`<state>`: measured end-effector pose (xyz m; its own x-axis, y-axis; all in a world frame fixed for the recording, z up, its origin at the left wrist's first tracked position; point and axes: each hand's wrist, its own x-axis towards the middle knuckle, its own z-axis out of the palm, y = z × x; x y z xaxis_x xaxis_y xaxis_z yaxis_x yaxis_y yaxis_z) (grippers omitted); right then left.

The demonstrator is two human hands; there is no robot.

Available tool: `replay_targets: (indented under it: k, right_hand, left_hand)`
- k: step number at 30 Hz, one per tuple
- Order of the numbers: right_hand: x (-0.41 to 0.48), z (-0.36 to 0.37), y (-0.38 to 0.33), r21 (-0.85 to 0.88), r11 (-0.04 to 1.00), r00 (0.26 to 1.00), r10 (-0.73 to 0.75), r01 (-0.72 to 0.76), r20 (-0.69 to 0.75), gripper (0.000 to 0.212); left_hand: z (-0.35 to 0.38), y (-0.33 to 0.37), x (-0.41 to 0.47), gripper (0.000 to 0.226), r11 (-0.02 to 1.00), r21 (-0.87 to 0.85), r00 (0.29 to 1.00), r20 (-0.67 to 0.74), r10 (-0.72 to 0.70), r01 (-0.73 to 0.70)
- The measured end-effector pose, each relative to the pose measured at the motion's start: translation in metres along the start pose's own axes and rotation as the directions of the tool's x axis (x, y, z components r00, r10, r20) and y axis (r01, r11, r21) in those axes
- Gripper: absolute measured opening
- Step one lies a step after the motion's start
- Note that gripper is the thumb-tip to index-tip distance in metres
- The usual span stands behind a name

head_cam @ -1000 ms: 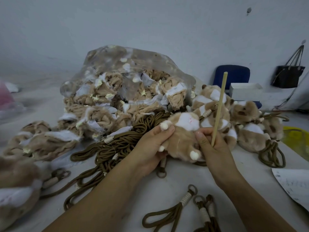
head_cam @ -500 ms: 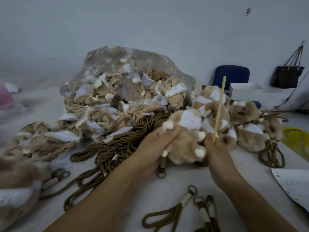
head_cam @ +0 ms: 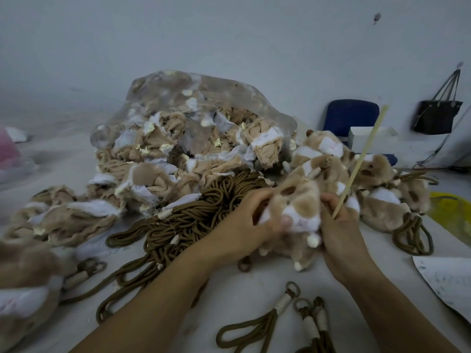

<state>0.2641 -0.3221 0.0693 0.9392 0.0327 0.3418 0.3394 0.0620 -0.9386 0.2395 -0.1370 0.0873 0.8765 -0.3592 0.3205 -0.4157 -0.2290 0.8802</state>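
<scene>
**Plush toy held in both hands, with a stick sharing the grip**

Tan-and-white, the plush toy is held just above the table, in front of the heap of brown cords and just beside the pile of finished toys. It is grasped at one end by the left hand, whose fingers are curled round it. The other side is clasped by the right hand, in which a thin wooden stick is also pinched, slanted up and to the right. The toy is blurred, so its exact pose cannot be told.

Several risks are judged likely. Because two things are held by one hand, the stick could be let slip if the toy is squeezed harder. If the stick is pushed in at an angle, a seam could be pierced or split. Should the toy be lowered carelessly, its small feet could be caught in the cords.
</scene>
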Motion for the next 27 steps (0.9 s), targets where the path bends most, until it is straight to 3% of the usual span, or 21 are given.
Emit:
replay_targets:
  k: [2,4,6,8,12,21,24,27]
  right_hand:
    - [0.0,0.001,0.0,-0.022,1.0,1.0,-0.014,0.014,0.003,0.018]
    - [0.0,0.002,0.002,-0.047,0.999,1.0,-0.008,0.008,-0.004,0.02]
    - [-0.002,0.003,0.002,-0.076,0.997,1.0,0.004,-0.004,0.001,0.03]
    - [-0.004,0.004,0.002,-0.077,0.997,0.999,0.03,-0.029,0.014,0.037]
    - [-0.007,0.006,0.003,-0.08,0.995,0.997,0.064,-0.06,0.046,0.042]
    - [-0.009,0.01,0.007,-0.121,0.993,0.994,0.027,-0.014,0.103,0.03]
    - [-0.01,0.008,0.006,-0.15,0.989,0.996,0.019,-0.006,0.086,0.031]
    - [-0.008,0.005,0.009,-0.179,0.983,0.998,0.038,-0.03,0.041,0.028]
  left_hand:
    - [0.001,-0.002,0.002,0.038,0.998,0.037,0.982,-0.18,0.054,-0.048]
    - [0.003,-0.003,0.002,0.024,0.963,0.226,0.921,-0.324,0.216,-0.146]
    - [0.009,-0.003,0.002,0.021,0.923,0.353,0.904,-0.326,0.277,-0.155]
    - [0.014,-0.004,0.001,0.023,0.916,0.392,0.931,-0.293,0.216,-0.09]
    - [0.015,-0.012,0.0,0.031,0.932,0.363,0.962,-0.251,0.104,-0.006]
    - [0.019,-0.009,0.0,0.022,0.961,0.144,0.931,-0.318,-0.179,0.234]
    - [0.016,-0.007,0.001,0.009,0.956,0.173,0.933,-0.315,-0.173,0.235]
    - [0.008,-0.003,0.003,0.009,0.984,0.079,0.937,-0.327,-0.125,0.159]
